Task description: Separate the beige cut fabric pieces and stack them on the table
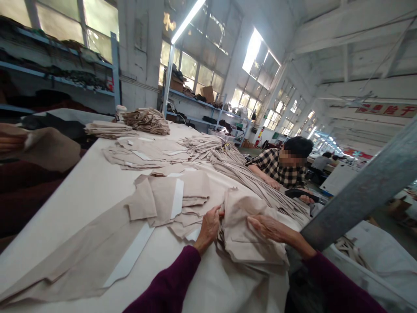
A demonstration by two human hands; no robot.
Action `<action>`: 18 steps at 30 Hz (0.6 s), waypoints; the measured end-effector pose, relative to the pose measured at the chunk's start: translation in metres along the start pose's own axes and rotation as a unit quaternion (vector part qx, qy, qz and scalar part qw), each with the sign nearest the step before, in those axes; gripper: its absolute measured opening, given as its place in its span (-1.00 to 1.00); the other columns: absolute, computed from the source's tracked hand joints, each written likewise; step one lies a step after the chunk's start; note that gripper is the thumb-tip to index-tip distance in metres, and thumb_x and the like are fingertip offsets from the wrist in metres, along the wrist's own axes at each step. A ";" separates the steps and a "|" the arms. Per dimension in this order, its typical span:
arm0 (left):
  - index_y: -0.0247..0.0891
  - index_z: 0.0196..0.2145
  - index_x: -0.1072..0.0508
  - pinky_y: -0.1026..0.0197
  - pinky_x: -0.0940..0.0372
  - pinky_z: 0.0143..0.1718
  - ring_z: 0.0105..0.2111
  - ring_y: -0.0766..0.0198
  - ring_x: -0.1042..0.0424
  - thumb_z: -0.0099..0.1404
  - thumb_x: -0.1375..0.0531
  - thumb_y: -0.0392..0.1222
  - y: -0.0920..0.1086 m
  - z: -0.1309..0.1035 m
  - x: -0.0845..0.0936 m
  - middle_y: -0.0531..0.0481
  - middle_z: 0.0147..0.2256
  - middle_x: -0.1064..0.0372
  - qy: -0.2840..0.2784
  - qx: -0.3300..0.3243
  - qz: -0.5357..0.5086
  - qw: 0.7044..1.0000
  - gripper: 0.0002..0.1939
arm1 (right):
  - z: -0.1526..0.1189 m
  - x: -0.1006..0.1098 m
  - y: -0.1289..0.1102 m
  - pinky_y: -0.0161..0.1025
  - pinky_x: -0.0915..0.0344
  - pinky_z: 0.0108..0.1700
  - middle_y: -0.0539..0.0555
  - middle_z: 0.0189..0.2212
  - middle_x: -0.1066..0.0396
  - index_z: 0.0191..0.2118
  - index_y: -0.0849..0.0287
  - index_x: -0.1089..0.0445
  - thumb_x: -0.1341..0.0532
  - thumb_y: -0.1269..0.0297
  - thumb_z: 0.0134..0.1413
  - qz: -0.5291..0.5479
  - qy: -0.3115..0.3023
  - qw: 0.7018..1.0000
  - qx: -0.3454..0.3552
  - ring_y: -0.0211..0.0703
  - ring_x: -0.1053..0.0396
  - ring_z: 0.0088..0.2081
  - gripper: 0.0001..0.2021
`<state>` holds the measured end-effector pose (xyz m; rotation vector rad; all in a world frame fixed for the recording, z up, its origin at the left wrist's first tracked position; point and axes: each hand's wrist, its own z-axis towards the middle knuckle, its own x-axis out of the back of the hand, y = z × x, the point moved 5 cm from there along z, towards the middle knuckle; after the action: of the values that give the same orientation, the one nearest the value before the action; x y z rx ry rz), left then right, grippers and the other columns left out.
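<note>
A stack of beige fabric pieces (243, 241) hangs partly over the table's near edge, in front of me. My left hand (210, 224) is closed on the stack's left edge, thumb and fingers at the layered cloth. On the upper face of the same stack, my right hand (269, 228) has its fingers drawn together at a fold of cloth; the palm side is hidden. Left of my hands lie overlapping beige cut pieces (143, 202), some with a white strip (177, 199) along an edge. A long beige piece (81, 248) stretches toward the lower left.
Long beige strips (234, 158) run across the white table (81, 187). Folded fabric piles (146, 121) stand at its far end. A slanted metal post (358, 187) rises close on my right, beside a white bin (368, 278). A co-worker in a checked shirt (270, 163) sits beyond; another person's hand holds cloth (52, 148) at left.
</note>
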<state>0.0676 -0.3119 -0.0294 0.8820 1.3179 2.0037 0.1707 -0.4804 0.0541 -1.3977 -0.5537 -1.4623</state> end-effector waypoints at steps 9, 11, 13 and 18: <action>-0.36 0.17 -0.09 -0.02 -0.07 0.12 0.03 0.11 -0.28 0.16 0.06 -0.37 0.005 0.006 -0.029 -0.23 0.09 -0.23 0.046 -0.169 0.149 0.973 -0.42 | 0.000 -0.061 0.007 0.27 0.08 0.12 0.22 0.26 0.09 0.27 0.18 0.09 0.17 0.05 0.21 -0.176 0.020 0.973 -0.146 0.16 0.16 0.26 -0.44; -0.34 0.19 -0.06 0.02 -0.04 0.15 0.08 0.16 -0.22 0.16 0.11 -0.43 0.008 0.014 -0.046 -0.19 0.12 -0.19 0.018 -0.234 0.169 0.957 -0.39 | -0.005 -0.056 0.007 0.26 0.13 0.14 0.23 0.26 0.11 0.27 0.22 0.09 0.17 0.11 0.22 -0.224 0.072 0.956 -0.174 0.14 0.19 0.26 -0.45; -0.33 0.22 -0.01 0.06 -0.06 0.15 0.12 0.19 -0.17 0.17 0.14 -0.46 0.005 0.021 -0.058 -0.17 0.13 -0.18 -0.003 -0.258 0.184 0.949 -0.38 | -0.006 -0.052 0.005 0.26 0.23 0.16 0.23 0.28 0.17 0.27 0.26 0.10 0.15 0.14 0.21 -0.277 0.120 0.937 -0.177 0.13 0.25 0.27 -0.45; -0.47 0.21 -0.01 -0.22 -0.01 0.11 0.15 -0.09 -0.10 0.10 0.10 -0.50 -0.010 0.025 -0.052 -0.35 0.16 -0.09 0.056 -0.082 0.333 0.938 -0.33 | -0.002 -0.076 0.026 0.29 0.17 0.14 0.10 0.29 0.21 0.27 0.10 0.08 0.16 0.05 0.18 -0.240 0.001 0.956 -0.170 0.12 0.25 0.28 -0.44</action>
<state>0.1201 -0.3338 -0.0424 1.2669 0.9530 2.6646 0.1797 -0.4668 -0.0247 -1.5959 -0.6975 -2.0242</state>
